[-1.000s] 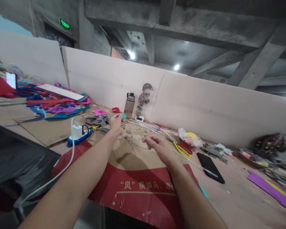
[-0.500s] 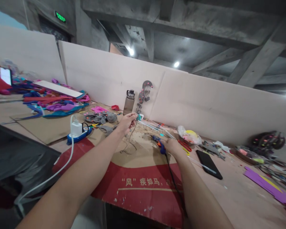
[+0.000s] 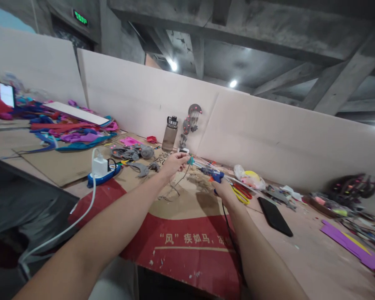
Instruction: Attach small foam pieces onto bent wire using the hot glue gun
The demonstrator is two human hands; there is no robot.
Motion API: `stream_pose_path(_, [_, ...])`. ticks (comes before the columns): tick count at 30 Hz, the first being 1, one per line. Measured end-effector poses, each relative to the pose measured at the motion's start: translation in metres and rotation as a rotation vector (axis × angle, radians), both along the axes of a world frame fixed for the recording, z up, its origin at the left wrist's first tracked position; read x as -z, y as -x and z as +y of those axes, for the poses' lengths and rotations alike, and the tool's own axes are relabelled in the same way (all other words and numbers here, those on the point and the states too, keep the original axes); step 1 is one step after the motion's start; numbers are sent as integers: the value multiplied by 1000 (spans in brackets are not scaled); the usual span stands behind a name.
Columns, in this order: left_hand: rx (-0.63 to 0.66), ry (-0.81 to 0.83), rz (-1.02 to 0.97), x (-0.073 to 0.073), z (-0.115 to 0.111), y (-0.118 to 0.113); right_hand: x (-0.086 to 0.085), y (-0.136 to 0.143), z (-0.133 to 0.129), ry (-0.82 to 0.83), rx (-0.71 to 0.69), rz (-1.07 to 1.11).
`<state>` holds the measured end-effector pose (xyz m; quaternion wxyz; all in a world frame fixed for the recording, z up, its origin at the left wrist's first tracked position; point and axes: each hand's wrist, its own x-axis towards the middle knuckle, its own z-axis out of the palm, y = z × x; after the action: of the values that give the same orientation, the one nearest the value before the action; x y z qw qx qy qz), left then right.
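Note:
Between the fingertips of my left hand [image 3: 176, 162] is a small teal piece [image 3: 191, 161], its exact kind too small to make out. A thin grey-brown strand [image 3: 184, 175] hangs below it. My right hand [image 3: 224, 189] is wrapped round a blue glue gun [image 3: 218, 176] with an orange trigger. The gun's nozzle points left, just right of and slightly below the teal piece; whether they touch I cannot tell. A black cord [image 3: 226, 221] runs down from the gun. Under both hands lies a red and brown cardboard sheet [image 3: 175, 208].
Yellow-handled scissors [image 3: 240, 195] and a black phone [image 3: 274, 216] lie to the right. A water bottle [image 3: 169, 134] stands by the white partition [image 3: 137, 87]. Grey pieces with pink dots [image 3: 128, 152], a blue power strip [image 3: 103, 178] and coloured fabric strips [image 3: 78, 129] are leftward.
My right hand has raised the glue gun, bringing its nozzle up near the teal piece. My left hand has shifted slightly right and down with that piece.

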<state>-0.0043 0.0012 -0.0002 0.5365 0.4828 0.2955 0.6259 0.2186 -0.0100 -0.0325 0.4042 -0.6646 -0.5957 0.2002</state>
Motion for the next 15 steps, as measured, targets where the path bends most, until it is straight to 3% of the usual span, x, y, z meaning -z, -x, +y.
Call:
stream_pose_path(4, [-51, 9, -17, 1, 3, 1, -16, 23, -13, -212, -42, 328])
stream_pose_path(7, [-93, 11, -28, 2, 6, 3, -29, 39, -30, -373, -197, 606])
stream_pose_path(9, [-117, 3, -43, 3, 8, 4, -36, 47, -42, -391, -283, 621])
stream_pose_path(15, [-155, -21, -70, 8, 13, 6, -38, 57, -57, -438, -404, 366])
